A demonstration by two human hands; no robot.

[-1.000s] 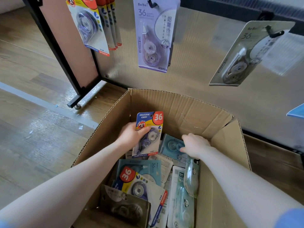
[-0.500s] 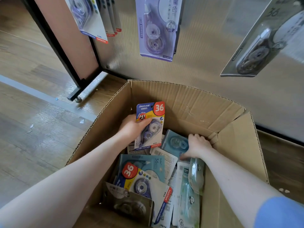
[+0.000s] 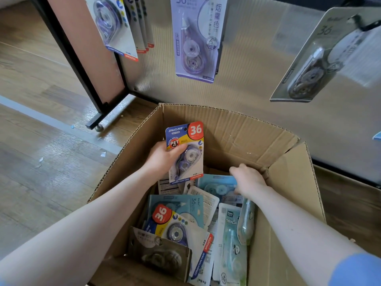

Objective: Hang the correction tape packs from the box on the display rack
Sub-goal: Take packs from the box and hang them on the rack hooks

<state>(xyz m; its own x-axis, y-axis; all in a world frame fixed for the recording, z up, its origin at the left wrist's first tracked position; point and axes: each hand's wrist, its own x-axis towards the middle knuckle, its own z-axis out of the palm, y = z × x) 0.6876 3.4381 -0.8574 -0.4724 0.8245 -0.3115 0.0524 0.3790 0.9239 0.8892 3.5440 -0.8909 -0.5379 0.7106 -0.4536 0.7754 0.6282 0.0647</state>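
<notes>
Wood flooring [image 3: 41,182] carries the open cardboard box [image 3: 288,203] below the display rack [image 3: 257,89]. Left hand [image 3: 162,157] grips a JINUO correction tape pack [image 3: 185,153] upright; right hand [image 3: 248,179] pinches a blue pack [image 3: 216,185] among others.

Wood-plank floor [image 3: 41,182], pale grey strip [image 3: 51,122] running across it, small paper scraps [image 3: 41,159] scattered near the strip

Left hand [image 3: 162,157] clasped, right hand [image 3: 248,178] curled

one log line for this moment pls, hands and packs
left hand: holds JINUO pack upright over box | right hand: reaching onto light blue pack, grip unclear | rack: packs hanging
</notes>
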